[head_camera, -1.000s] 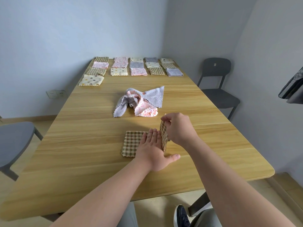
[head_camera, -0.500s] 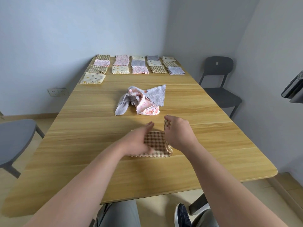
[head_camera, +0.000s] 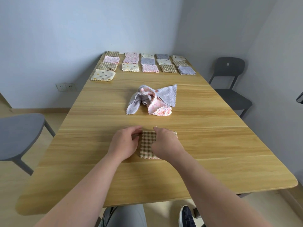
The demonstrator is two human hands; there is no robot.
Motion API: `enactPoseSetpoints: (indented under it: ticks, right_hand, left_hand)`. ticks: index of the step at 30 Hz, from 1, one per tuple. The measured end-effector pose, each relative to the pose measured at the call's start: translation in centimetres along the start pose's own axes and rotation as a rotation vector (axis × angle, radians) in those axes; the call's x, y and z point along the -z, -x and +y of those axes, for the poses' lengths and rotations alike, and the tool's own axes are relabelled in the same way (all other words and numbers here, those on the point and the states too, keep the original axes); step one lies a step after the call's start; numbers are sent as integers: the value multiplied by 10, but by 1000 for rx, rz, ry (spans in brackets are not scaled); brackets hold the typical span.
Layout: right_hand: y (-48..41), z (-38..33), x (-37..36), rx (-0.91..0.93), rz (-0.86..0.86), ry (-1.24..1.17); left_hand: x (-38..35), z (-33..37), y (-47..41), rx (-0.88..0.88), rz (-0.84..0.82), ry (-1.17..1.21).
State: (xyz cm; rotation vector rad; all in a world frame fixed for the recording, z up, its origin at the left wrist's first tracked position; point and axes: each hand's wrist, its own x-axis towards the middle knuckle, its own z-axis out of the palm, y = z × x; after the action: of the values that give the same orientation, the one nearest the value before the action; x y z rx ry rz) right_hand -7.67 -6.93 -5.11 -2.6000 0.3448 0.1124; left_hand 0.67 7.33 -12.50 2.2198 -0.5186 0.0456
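Note:
A brown-and-cream checked cloth lies folded into a narrow rectangle on the wooden table, near the front edge. My left hand sits at the cloth's left edge with its fingers curled onto it. My right hand covers the right side, fingers curled down on the fabric. Only the middle strip of the cloth shows between the two hands.
A loose heap of grey and pink cloths lies at mid-table. Several folded cloths sit in rows at the far end. A dark chair stands on the right, a grey chair on the left.
The cloth's left half has been folded over to the right, making it narrower. My left hand went from pressing flat to the left edge, and my right hand came down onto the cloth.

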Motion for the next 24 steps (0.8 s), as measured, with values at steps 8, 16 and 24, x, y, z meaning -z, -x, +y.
enactPoseSetpoints:
  ticks: [8,16,24]
  right_hand:
    - [-10,-15,-13,12,-12,36]
    - [-13,-15,-18,33,26,-5]
    - [-7,-13,-19,106,95,-139]
  left_hand:
    - [-4,-9,-5,-27,6,39]
    - [-5,-10,-6,-16,16,61]
    - [-4,-8,-6,15,14,32]
